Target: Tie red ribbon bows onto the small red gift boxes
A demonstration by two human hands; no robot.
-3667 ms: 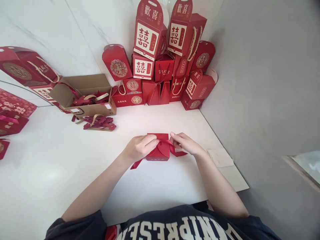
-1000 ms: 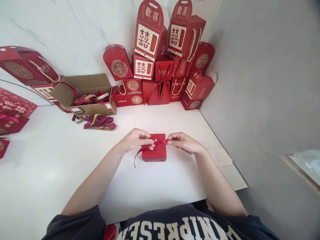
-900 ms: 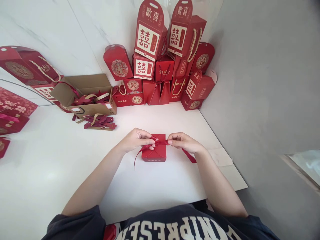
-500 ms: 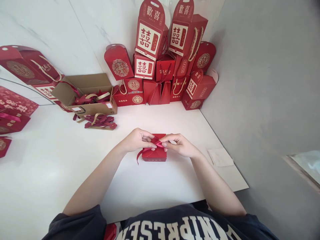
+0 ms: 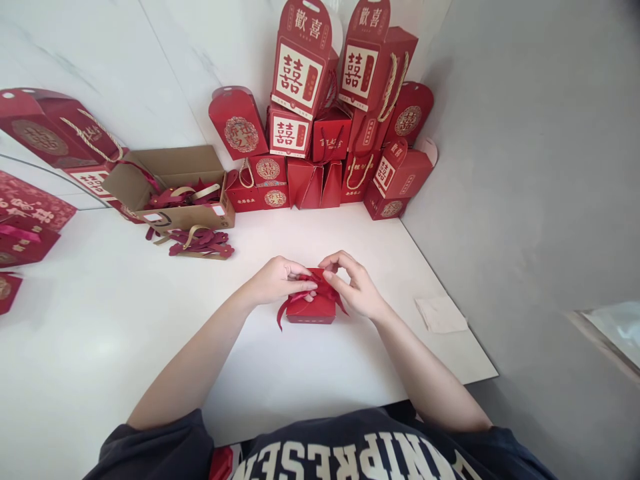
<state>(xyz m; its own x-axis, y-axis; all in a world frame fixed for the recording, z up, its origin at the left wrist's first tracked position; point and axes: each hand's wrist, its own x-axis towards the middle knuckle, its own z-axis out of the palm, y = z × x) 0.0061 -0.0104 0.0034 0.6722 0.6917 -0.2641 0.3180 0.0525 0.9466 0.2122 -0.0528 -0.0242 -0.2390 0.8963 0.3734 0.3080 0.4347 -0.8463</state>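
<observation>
A small red gift box sits on the white table in front of me. A dark red ribbon crosses its top, with one tail hanging off the box's left side. My left hand rests on the box's top left and pinches the ribbon. My right hand is over the top right, thumb and forefinger pinched on the ribbon, the other fingers spread.
A stack of red wedding gift boxes and bags fills the far corner. An open cardboard carton with red and gold ribbons stands at the back left, loose ribbons before it. A white paper lies near the right table edge.
Both hands pulled the ribbon ends apart over the box, then came together at its top. The right hand has moved left and its fingers have risen; the right tail is now gathered in.
</observation>
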